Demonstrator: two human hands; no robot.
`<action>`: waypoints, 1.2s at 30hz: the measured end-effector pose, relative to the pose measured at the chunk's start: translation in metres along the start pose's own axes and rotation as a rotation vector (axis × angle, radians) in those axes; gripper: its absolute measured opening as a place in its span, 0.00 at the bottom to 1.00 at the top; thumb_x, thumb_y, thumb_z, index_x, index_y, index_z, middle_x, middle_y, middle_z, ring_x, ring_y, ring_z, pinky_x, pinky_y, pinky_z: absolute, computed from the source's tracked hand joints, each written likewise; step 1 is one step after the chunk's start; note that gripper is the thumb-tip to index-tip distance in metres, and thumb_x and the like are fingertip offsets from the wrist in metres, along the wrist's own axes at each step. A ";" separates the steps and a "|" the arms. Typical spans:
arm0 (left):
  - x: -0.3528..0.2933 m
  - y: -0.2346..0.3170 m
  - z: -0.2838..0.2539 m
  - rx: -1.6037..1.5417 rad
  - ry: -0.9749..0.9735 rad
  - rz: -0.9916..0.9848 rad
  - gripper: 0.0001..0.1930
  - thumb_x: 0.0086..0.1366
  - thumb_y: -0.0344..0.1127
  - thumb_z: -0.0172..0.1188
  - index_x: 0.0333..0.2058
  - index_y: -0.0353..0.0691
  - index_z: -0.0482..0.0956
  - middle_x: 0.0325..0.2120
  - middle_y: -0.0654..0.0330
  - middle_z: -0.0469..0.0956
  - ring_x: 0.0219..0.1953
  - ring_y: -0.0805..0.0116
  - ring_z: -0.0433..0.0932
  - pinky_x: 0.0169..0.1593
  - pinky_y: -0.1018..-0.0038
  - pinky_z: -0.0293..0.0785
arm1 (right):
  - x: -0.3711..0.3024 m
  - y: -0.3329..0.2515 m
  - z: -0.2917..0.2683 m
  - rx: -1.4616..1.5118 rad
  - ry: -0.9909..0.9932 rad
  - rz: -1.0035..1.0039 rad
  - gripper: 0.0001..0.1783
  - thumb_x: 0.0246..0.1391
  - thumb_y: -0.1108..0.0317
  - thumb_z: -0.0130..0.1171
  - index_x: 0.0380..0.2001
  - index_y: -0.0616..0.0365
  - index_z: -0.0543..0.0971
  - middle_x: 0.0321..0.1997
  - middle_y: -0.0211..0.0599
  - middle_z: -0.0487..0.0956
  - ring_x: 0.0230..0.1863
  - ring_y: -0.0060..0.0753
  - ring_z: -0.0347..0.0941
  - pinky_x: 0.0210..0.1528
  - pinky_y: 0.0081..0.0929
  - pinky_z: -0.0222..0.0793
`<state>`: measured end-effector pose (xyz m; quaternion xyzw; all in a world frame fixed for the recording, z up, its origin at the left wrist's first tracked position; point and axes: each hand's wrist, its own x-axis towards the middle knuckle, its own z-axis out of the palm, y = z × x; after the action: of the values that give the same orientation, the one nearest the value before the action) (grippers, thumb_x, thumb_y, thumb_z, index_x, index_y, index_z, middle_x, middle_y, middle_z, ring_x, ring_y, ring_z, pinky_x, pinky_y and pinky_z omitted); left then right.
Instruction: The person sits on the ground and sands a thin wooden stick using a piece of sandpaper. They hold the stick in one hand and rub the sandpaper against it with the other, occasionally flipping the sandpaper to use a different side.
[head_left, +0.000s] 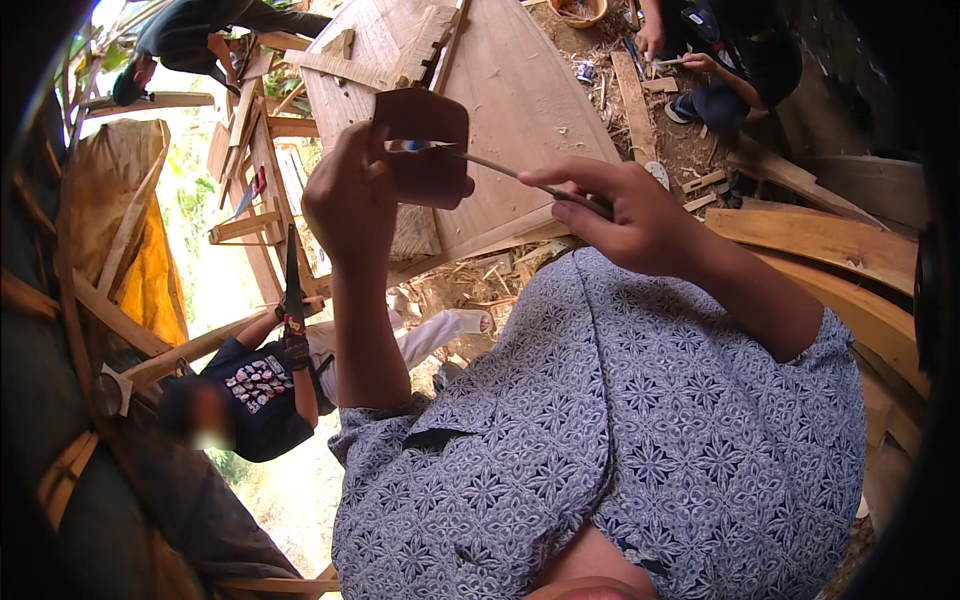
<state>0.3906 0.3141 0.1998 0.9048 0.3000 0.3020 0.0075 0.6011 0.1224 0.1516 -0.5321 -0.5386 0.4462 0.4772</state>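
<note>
In the upper middle of the head view, just above the near edge of a broad board (520, 100), the L hand (345, 195) grasped a brown piece (425, 182), fingers wrapped behind it, w/ one fingertip showing at its R edge. The piece was held raised, w/ a gap btw. its upper and lower parts. The R hand (630, 215) clasped a thin tool (490, 167) btw. thumb and fingers, index finger laid along it; the tool slanted up and L, its far end at the gap. Contact btw. tool and piece could not be told. Beyond, notched wood (428, 45) and a pale strip (340, 70) lay on the board. Shavings (530, 262) littered the ground nr. the board's edge; curved planks (820, 245) were stacked at R. Upper R: a co-worker (750, 60) w/ both hands at a small item. Lower L: a second co-worker (265, 390), gloved, w/ a dark tapered blade (292, 265) upright at the glove. Upper L: a third person (190, 35), bent over. Far L: a yellow sheet (160, 285). Foreground: the wearer's patterned shirt (600, 400), blue-grey.
</note>
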 end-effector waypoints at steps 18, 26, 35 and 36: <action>-0.016 -0.053 -0.112 0.301 0.375 -0.388 0.12 0.70 0.41 0.59 0.39 0.38 0.83 0.28 0.57 0.84 0.27 0.68 0.82 0.30 0.70 0.75 | -0.029 0.039 -0.045 -0.179 0.025 0.307 0.21 0.62 0.72 0.52 0.58 0.57 0.74 0.32 0.42 0.81 0.33 0.28 0.78 0.40 0.26 0.72; -0.053 -0.028 -0.065 -0.015 0.312 -0.532 0.13 0.70 0.43 0.59 0.39 0.38 0.83 0.20 0.60 0.78 0.24 0.72 0.74 0.30 0.71 0.67 | 0.055 0.053 0.026 -0.256 0.067 0.151 0.27 0.56 0.67 0.59 0.59 0.54 0.70 0.29 0.40 0.81 0.30 0.41 0.78 0.36 0.34 0.72; -0.102 0.009 -0.027 -0.557 0.316 -0.668 0.10 0.69 0.35 0.60 0.41 0.33 0.80 0.28 0.60 0.81 0.34 0.77 0.77 0.38 0.76 0.71 | 0.098 0.081 0.062 -0.467 0.295 -0.299 0.24 0.61 0.61 0.59 0.57 0.62 0.72 0.46 0.49 0.81 0.43 0.50 0.79 0.50 0.39 0.72; -0.108 0.009 -0.023 -0.586 0.283 -0.630 0.09 0.68 0.34 0.61 0.41 0.33 0.80 0.26 0.60 0.81 0.31 0.77 0.77 0.36 0.77 0.71 | 0.096 0.069 0.064 -0.312 0.269 -0.281 0.24 0.63 0.60 0.58 0.56 0.63 0.72 0.47 0.48 0.81 0.43 0.46 0.79 0.50 0.37 0.72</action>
<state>0.3141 0.2436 0.1618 0.6788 0.4607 0.4779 0.3139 0.5500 0.2227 0.0773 -0.5739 -0.6011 0.2119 0.5141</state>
